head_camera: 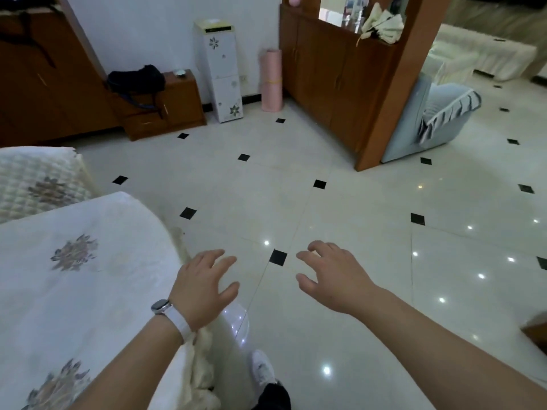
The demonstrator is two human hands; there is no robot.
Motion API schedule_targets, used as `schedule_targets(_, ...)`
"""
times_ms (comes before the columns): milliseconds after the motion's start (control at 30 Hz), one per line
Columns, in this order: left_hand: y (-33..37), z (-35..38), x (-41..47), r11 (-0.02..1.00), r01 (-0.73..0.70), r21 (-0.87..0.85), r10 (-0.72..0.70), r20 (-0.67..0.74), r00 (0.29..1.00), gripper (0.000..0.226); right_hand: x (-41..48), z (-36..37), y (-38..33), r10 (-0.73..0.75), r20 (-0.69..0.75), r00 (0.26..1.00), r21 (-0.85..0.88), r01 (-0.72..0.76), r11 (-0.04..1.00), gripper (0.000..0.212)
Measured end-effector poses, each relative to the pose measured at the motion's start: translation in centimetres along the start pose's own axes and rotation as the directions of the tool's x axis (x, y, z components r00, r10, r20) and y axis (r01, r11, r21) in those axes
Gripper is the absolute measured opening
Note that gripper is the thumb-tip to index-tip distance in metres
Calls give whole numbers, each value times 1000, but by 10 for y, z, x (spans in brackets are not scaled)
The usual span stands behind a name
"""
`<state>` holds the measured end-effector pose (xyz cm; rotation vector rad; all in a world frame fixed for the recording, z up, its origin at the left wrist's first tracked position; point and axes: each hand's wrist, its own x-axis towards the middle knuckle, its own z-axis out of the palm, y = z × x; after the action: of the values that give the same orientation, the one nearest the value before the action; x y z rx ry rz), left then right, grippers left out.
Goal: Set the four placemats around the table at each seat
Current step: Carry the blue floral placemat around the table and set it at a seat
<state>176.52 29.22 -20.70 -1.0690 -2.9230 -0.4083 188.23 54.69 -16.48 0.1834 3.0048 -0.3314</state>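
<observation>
Placemats: you cannot tell where they lie from this view; neither hand carries one.
Table (88,291): at your left, under a white cloth with floral motifs; its rounded right edge runs just beside your left wrist.
Left hand (204,287): palm down, arm stretched forward, hanging over the floor just past the table's right edge. Fingers straight and spread apart, thumb out to the right, holding nothing.
Right hand (334,281): palm down, arm reaching in from the lower right, level with the left hand and apart from it. Fingers apart and slightly bent at the tips, thumb out to the left, holding nothing.
Watch (162,306): white strap, on your left wrist.
Shoe (263,369): white, on the floor below and between your hands.
Floor (296,187): glossy pale tiles with small black diamonds.
Quilted seat cover (35,179): beyond the table's far edge, at left.
Wooden partition cabinet (340,84): far right of centre.
Pink roll (271,81): upright, touching the cabinet's left end.
</observation>
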Motion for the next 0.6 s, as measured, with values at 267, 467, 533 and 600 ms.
schedule_targets(267, -63, 0, 115, 997, -12, -78, 17, 63, 998, 68, 149, -40, 10, -57, 51, 997, -121, 63, 991, 51)
schedule_targets(467, -102, -19, 177, 999, 26, -23, -26, -14, 1000, 58, 235, -57, 6, -108, 4, 994, -79, 108, 991, 50)
schedule_targets(533, -113, -24, 194, 998, 70, 0, -70, -33, 997, 56, 263, -57, 7, -129, 9, 992, -69, 130, 989, 50)
schedule_targets(600, -125, -26, 210, 993, 119, 24, -118, -46, 992, 55, 294, -57, 10, -151, 12, 988, -57, 152, 987, 50)
